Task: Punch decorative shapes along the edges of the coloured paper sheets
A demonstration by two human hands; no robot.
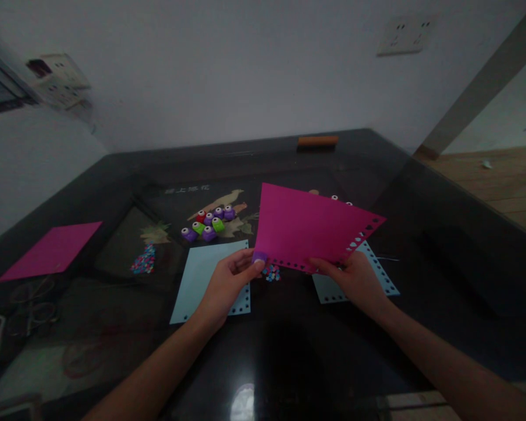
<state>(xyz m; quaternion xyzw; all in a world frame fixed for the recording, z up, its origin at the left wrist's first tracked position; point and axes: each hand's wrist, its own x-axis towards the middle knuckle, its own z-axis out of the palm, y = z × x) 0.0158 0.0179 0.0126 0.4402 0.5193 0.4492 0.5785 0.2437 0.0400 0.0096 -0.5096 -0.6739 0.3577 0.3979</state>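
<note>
A magenta sheet of paper (309, 225) is held up above the table, with a row of small punched holes along its near edge and right edge. My left hand (232, 278) is closed around a small purple craft punch (259, 256) at the sheet's near left corner, thumb on top. My right hand (353, 278) pinches the sheet's near edge toward the right. Beneath my hands lie a light blue sheet (201, 272) on the left and another light blue sheet (326, 287) on the right, both with punched edges. Between them is a little heap of paper bits (272, 273).
Several purple, green and red craft punches (208, 219) stand behind the left blue sheet. A pile of colored paper bits (144, 259), another magenta sheet (55, 250) and scissors (33, 304) lie leftward. An orange-brown roll (318, 141) rests at the dark table's (245, 164) back edge.
</note>
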